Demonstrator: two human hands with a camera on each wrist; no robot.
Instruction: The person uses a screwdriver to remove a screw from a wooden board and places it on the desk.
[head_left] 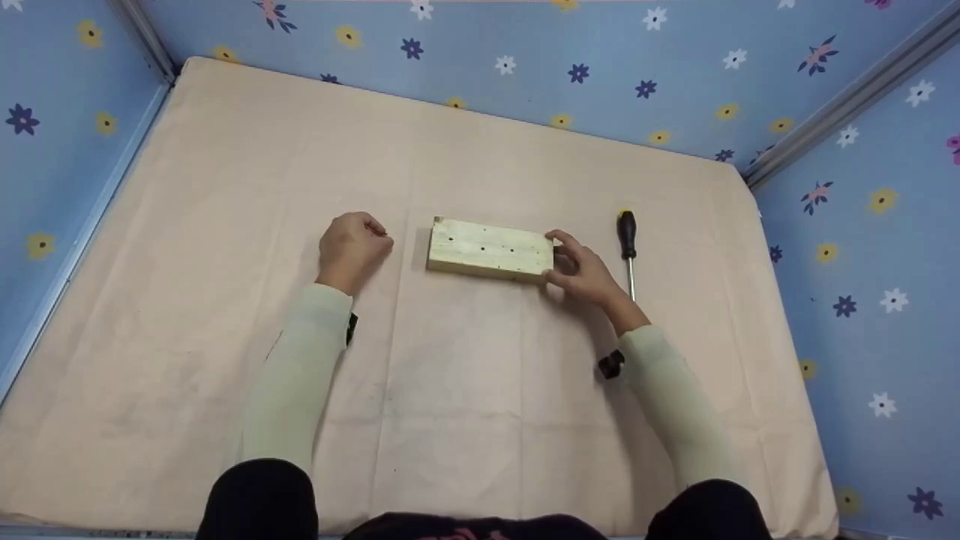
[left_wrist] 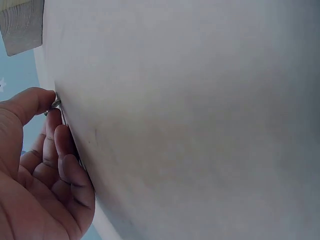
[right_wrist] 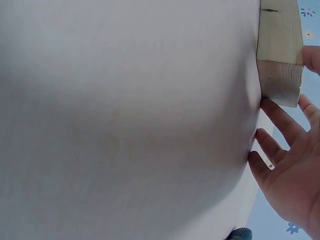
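Note:
A pale wooden block [head_left: 491,255] with several small dark holes in its top lies flat on the cloth. My right hand [head_left: 589,277] holds its right end, thumb at the near corner and index finger at the far corner. In the right wrist view, the other fingertips [right_wrist: 257,162] rest on the cloth beside the end of the block. Left of the block, apart from it, my left hand [head_left: 352,247] is low over the cloth. Between its thumb and index finger it pinches a small metal screw [left_wrist: 56,104], mostly hidden by the fingertips.
A screwdriver [head_left: 627,236] with a black and yellow handle lies right of the block, its shaft partly behind my right wrist. Beige cloth [head_left: 450,390] covers the table. Blue flowered panels [head_left: 510,45] stand along the back and both sides.

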